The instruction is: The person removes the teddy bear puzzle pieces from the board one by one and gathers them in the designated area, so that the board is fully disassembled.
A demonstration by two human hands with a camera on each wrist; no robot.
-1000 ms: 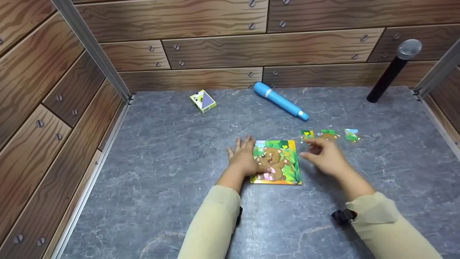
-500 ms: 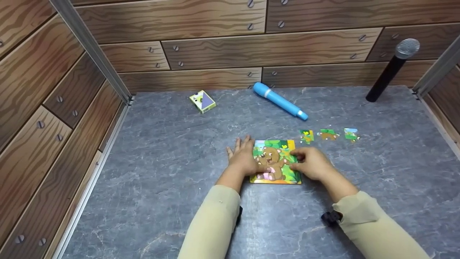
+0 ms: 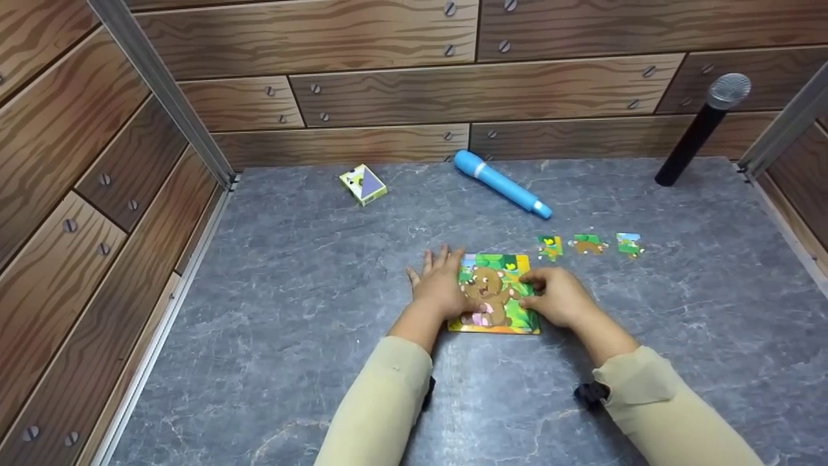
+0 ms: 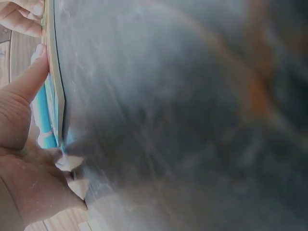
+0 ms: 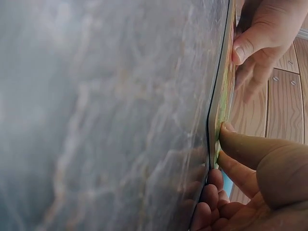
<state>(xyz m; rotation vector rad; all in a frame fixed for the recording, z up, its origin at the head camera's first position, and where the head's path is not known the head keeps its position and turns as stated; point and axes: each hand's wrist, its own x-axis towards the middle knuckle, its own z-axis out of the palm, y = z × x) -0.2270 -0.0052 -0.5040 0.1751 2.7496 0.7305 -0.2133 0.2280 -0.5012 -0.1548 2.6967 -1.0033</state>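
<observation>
One puzzle (image 3: 498,291), likely light, stiff: hold edges
Left hand (image 3: 442,288): fingers spread; right hand (image 3: 559,296): thumb and forefinger touch it, grip unclear.

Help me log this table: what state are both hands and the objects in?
Puzzle: flat, partly covered
Left hand: fingers spread, thumb on puzzle
Right hand: curled, at puzzle's right side
Loose pieces: flat, apart
Box: lying flat
Blue stick: lying down
Microphone: standing on end

Glare on tabletop (image 3: 456,395) (left wrist view blurry)
</observation>
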